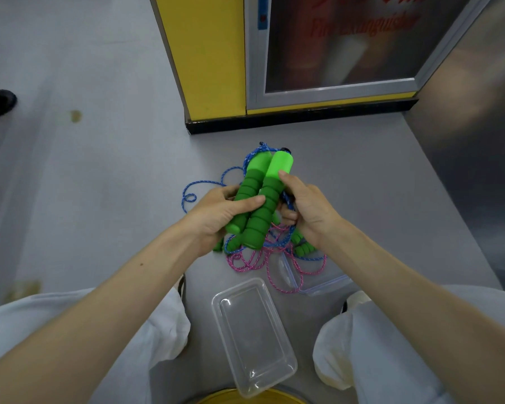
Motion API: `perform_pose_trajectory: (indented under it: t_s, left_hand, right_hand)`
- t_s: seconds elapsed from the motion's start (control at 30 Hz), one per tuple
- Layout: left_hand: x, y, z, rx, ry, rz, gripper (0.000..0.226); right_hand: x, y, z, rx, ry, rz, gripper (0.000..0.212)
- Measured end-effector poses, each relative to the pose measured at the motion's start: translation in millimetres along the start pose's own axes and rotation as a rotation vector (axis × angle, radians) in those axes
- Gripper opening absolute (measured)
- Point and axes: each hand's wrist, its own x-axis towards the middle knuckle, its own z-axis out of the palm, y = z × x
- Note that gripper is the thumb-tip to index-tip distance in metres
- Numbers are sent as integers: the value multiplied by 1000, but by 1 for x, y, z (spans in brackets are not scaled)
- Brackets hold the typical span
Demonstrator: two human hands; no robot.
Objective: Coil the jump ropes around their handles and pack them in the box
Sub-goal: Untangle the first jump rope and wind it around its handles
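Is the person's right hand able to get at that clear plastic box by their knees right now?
Probably not straight away: the right hand holds the blue rope beside the green handles. Nothing lies over the clear box, so once it lets go the way looks free.

Two green ribbed foam handles [260, 199] are held side by side off the floor, tilted away, gripped by the left hand [216, 212] and right hand [306, 211]. Their blue speckled cord [263, 147] hangs in loose loops and tangles on the floor with a pink speckled cord [247, 265] and more green handles [302, 246]. A clear rectangular plastic box [254, 336] lies open nearby, its lid [327, 287] partly under the pink loops.
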Motion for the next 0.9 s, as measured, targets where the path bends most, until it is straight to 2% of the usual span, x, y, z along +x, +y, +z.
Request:
perform_pose_trajectory:
  t_s: [0.23,0.43,0.6,0.9]
  left_hand:
    - [-3,-6,8,-42,-19,0,58]
    - [-2,-10,6,-71,-116,-67,65]
    - [0,-12,3,21,-109,-70,62]
    - [-1,-9,3,108,-86,-52,48]
  right_hand:
    - [7,4,-5,95,-2,57,33]
    - [4,0,-6,3,-78,17,35]
    - [5,-2,-10,-92,-51,23,40]
    - [8,3,-11,-103,-1,-38,39]
